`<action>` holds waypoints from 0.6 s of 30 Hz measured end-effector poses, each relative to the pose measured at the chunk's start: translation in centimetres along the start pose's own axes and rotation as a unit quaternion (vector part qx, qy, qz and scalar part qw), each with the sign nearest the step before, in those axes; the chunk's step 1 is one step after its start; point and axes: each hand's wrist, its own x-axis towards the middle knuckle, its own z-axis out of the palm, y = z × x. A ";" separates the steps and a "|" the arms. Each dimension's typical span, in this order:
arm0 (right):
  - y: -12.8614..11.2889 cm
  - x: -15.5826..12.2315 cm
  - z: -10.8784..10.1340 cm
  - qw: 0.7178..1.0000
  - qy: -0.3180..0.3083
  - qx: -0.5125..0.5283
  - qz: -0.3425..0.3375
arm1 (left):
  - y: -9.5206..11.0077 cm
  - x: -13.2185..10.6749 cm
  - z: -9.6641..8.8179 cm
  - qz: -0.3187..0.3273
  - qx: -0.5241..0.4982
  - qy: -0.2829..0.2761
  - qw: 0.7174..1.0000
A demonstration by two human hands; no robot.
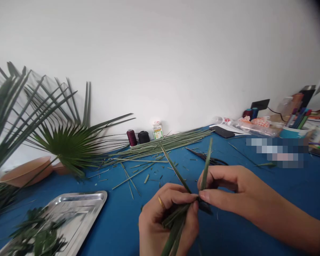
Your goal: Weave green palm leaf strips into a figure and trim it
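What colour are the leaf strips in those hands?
The leaf strips are green, best seen in the head view.

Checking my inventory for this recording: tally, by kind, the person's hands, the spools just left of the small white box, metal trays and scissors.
Left hand and right hand: 2 hands
Maroon spool and black spool: 2 spools
Metal tray: 1
Scissors: 1 pair
Total: 6
The held leaf strips overlap too much to count.
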 end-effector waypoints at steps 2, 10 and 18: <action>-0.3 0.2 -0.1 0.999 -0.010 0.032 0.025 | -0.3 -0.1 0.0 0.069 0.033 -0.004 0.997; -0.8 0.0 -0.4 0.999 -0.018 0.027 0.018 | -0.3 0.6 -0.9 0.207 0.127 -0.042 0.969; -0.1 -0.4 -0.5 0.963 0.041 -0.103 -0.246 | 0.0 0.7 -0.7 0.171 0.114 -0.056 0.977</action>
